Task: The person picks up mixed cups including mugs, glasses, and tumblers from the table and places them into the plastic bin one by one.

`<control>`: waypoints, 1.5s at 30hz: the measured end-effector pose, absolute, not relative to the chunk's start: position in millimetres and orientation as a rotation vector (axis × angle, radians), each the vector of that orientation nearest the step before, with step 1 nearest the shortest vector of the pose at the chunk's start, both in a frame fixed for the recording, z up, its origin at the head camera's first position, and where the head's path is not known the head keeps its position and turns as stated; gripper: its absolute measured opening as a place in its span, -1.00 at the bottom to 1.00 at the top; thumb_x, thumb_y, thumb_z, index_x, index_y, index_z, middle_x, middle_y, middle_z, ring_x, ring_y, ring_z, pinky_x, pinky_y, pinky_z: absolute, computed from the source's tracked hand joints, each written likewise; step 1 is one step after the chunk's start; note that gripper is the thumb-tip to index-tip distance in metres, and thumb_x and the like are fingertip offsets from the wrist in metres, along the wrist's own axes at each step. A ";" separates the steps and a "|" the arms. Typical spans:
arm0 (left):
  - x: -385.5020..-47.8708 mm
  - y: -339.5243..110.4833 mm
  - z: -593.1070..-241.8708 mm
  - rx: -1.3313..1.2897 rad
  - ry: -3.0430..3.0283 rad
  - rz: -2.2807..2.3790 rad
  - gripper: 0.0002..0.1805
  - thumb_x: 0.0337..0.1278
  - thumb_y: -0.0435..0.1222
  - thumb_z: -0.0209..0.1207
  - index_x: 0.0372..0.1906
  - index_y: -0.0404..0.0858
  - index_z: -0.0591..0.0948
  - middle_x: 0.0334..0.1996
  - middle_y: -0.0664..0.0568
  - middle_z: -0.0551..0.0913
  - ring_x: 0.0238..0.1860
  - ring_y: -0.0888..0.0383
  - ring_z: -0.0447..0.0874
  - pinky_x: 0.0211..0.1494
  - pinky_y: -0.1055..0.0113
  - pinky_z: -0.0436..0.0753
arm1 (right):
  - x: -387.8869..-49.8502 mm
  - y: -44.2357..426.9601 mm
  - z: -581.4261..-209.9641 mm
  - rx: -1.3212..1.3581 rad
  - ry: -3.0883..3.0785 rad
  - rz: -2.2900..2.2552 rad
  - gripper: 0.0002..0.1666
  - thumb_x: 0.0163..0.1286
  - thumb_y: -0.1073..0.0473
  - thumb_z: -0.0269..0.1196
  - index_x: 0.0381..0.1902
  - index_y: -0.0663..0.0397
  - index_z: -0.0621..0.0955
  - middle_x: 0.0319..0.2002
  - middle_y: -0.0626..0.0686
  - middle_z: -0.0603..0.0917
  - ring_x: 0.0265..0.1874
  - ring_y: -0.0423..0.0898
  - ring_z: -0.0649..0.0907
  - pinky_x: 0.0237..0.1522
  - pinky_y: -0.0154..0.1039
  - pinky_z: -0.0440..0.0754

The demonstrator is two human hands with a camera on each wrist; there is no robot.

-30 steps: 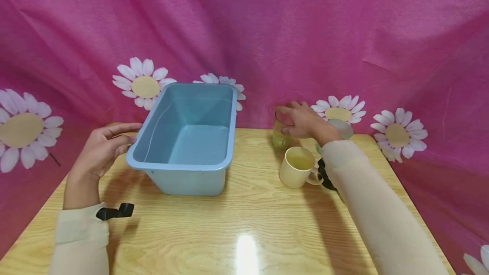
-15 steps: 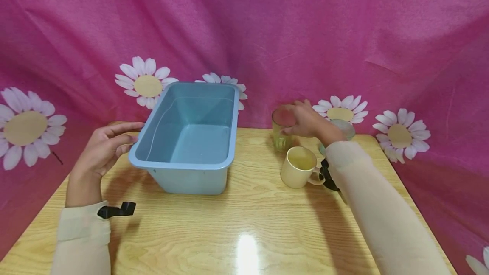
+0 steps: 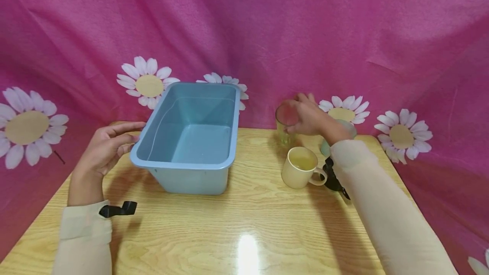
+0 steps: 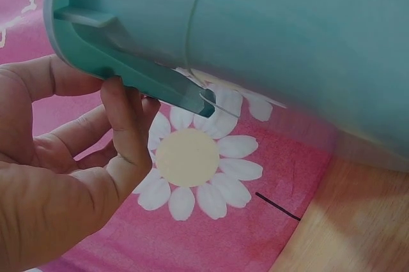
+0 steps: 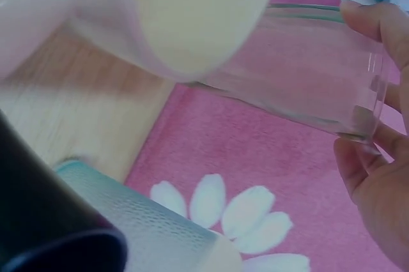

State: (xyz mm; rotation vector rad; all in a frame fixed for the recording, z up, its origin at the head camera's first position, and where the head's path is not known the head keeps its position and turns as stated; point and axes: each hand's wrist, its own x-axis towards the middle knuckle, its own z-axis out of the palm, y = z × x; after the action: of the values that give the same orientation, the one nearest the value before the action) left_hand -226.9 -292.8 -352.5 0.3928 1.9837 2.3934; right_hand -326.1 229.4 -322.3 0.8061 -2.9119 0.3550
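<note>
At right hand (image 3: 308,116), clear glass (image 5: 300,64), rim between thumb and fingers

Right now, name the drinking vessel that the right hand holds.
The tall, clear glass tumbler: the right hand grips its rim. The cream handled mug and textured greenish glass tumbler go unheld.

The tub (image 3: 187,181) stands on the left half of the table (image 3: 191,232), and the left hand (image 3: 101,145) is at its left rim. To the right of the tub, apart from it, stands the mug (image 3: 294,175). Behind the mug, slightly to the left, is the first glass (image 3: 283,127), with the right hand (image 3: 310,116) at its upper part. The second glass (image 5: 140,214) is behind the mug, to the right. Behind the table hangs the cloth (image 3: 267,33).
</note>
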 end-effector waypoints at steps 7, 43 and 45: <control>-225.0 -293.6 -352.4 0.367 1.956 2.412 -0.60 0.32 -0.66 0.03 0.01 -0.32 0.76 -0.09 0.03 0.75 -0.28 0.16 0.78 -0.17 0.39 0.76 | -322.0 224.2 -309.0 0.854 -2.883 0.366 -0.03 0.01 0.03 0.58 0.39 0.17 0.50 0.19 0.34 0.43 0.14 0.29 0.30 0.14 0.25 0.42; -224.3 -288.4 -347.4 0.314 1.915 2.440 -0.65 0.32 -0.64 0.09 0.00 -0.32 0.77 -0.11 0.03 0.78 -0.29 0.16 0.78 -0.20 0.37 0.77 | -280.3 136.2 -172.7 1.178 -2.584 0.320 -0.11 0.20 -0.04 0.35 0.52 -0.18 0.39 0.20 0.17 0.42 0.11 0.10 0.29 0.00 0.02 0.52; -224.5 -288.0 -347.3 0.314 1.918 2.440 -0.65 0.32 -0.64 0.09 0.00 -0.33 0.77 -0.11 0.03 0.78 -0.29 0.16 0.78 -0.20 0.36 0.77 | -279.1 129.6 -169.5 1.173 -2.602 0.306 -0.11 0.22 -0.04 0.32 0.53 -0.22 0.38 0.20 0.15 0.40 0.12 0.09 0.28 -0.01 0.00 0.53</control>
State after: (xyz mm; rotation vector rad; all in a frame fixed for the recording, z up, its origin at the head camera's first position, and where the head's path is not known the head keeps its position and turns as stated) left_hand -224.5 -288.0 -347.3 0.3137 1.9182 2.4400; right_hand -279.1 129.6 -169.5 1.1728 -2.6024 0.3059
